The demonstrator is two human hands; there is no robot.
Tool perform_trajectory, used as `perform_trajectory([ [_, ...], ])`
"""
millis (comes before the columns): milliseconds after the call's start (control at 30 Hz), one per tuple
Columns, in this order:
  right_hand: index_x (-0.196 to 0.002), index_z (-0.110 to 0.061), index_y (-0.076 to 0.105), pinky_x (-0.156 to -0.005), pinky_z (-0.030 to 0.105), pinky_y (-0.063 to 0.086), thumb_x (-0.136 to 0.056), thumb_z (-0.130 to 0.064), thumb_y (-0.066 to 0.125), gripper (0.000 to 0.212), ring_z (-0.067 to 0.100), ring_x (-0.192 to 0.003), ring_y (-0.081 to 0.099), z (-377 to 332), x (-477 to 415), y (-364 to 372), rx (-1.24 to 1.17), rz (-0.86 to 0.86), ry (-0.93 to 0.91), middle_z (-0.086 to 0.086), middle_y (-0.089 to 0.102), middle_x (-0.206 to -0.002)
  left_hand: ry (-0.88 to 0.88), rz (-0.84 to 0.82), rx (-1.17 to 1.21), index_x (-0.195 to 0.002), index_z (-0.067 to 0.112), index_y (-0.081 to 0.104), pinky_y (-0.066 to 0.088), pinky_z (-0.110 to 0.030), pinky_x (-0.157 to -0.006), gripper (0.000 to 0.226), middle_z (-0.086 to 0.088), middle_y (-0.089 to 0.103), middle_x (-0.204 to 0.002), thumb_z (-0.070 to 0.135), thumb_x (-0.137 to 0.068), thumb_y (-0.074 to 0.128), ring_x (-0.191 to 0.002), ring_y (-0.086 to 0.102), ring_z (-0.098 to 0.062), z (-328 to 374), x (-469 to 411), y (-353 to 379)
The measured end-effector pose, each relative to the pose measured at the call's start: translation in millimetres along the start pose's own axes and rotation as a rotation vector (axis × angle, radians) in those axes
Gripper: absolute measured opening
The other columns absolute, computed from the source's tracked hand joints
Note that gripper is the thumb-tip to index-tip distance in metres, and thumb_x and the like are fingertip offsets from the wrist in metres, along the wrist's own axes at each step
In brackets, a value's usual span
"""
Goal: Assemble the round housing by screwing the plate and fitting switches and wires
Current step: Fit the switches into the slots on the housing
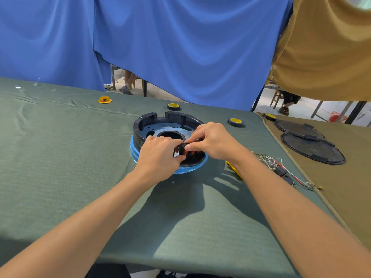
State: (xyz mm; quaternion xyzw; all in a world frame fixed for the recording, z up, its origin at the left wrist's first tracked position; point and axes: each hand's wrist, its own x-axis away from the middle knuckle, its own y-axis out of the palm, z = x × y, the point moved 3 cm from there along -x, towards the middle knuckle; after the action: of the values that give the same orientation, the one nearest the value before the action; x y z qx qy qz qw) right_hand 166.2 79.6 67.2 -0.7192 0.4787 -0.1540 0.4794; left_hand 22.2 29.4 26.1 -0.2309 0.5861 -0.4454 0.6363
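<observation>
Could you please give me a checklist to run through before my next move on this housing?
1. The round housing sits flat on the green cloth: ok.
2. The left hand and right hand both hold the small black part at the near rim: ok.
3. That part is seated in its slot: cannot tell, fingers hide it.
4. Screws of the plate all in: cannot tell.
5. The wire bundle lies close beside the right forearm: ok.
6. The yellow tool is free to grab: not ok, partly under the forearm.
</observation>
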Motion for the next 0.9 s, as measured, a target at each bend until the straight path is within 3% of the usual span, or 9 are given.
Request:
perform_trajectory([
  [133, -0.097, -0.031, 0.078, -0.074, 0.03, 0.043, -0.085, -0.034, 0.073, 0.014, 0.013, -0.096, 0.059, 2, 5, 3, 0.097, 0.082, -0.076, -0.011, 0.068, -0.097, 0.021, -0.007, 0.017, -0.124, 0.023, 0.067, 0.043, -0.041, -0.098, 0.037, 0.0, 0.074, -0.102, 0.04, -0.091, 0.065, -0.097, 0.065, -0.022, -1, -1, 0],
  [300, -0.107, -0.026, 0.076, -0.08, 0.034, 0.043, -0.089, -0.032, 0.068, 0.02, 0.012, -0.095, 0.05, 2, 8, 5, 0.179, 0.089, -0.173, -0.007, 0.067, -0.104, 0.069, -0.043, 0.032, -0.129, 0.022, 0.064, 0.042, -0.038, -0.091, 0.042, 0.001, 0.072, -0.1, 0.044, -0.093, 0.061, -0.094, 0.063, -0.021, -6, 0, -2],
  [500, -0.106, -0.036, 0.074, -0.078, 0.03, 0.033, -0.09, -0.043, 0.064, 0.021, 0.009, -0.097, 0.049, 8, 12, 10, 0.254, 0.226, -0.143, -0.015, 0.067, -0.109, 0.089, 0.002, -0.108, -0.124, 0.026, 0.063, 0.044, -0.035, -0.088, 0.037, 0.005, 0.071, -0.096, 0.048, -0.096, 0.052, -0.093, 0.063, -0.019, -2, 2, -1],
  [667, -0.11, -0.02, 0.074, -0.092, 0.034, 0.045, -0.092, -0.021, 0.065, 0.021, 0.019, -0.107, 0.056, 18, 31, 8, 0.152, 0.315, -0.148, -0.003, 0.07, -0.112, 0.044, 0.007, -0.134, -0.113, 0.026, 0.066, 0.041, -0.035, -0.083, 0.033, 0.006, 0.068, -0.086, 0.049, -0.094, 0.052, -0.085, 0.062, -0.02, 1, 0, 1],
  [800, -0.105, -0.015, 0.075, -0.091, 0.033, 0.041, -0.092, -0.016, 0.062, 0.019, 0.025, -0.105, 0.057, 44, 55, -12, 0.189, 0.443, 0.036, 0.003, 0.07, -0.109, -0.017, 0.044, -0.177, -0.101, 0.026, 0.069, 0.036, -0.036, -0.082, 0.044, 0.007, 0.067, -0.08, 0.063, -0.09, 0.049, -0.083, 0.062, -0.02, 8, -1, 6],
  [900, -0.122, -0.017, 0.064, -0.094, 0.04, 0.04, -0.093, -0.019, 0.053, 0.031, 0.026, -0.118, 0.048, 71, 77, -22, 0.402, 0.461, 0.349, 0.003, 0.062, -0.125, -0.093, 0.108, -0.206, -0.088, 0.024, 0.068, 0.029, -0.038, -0.083, 0.044, 0.006, 0.063, -0.074, 0.062, -0.091, 0.048, -0.072, 0.053, -0.019, 24, -1, 13],
])
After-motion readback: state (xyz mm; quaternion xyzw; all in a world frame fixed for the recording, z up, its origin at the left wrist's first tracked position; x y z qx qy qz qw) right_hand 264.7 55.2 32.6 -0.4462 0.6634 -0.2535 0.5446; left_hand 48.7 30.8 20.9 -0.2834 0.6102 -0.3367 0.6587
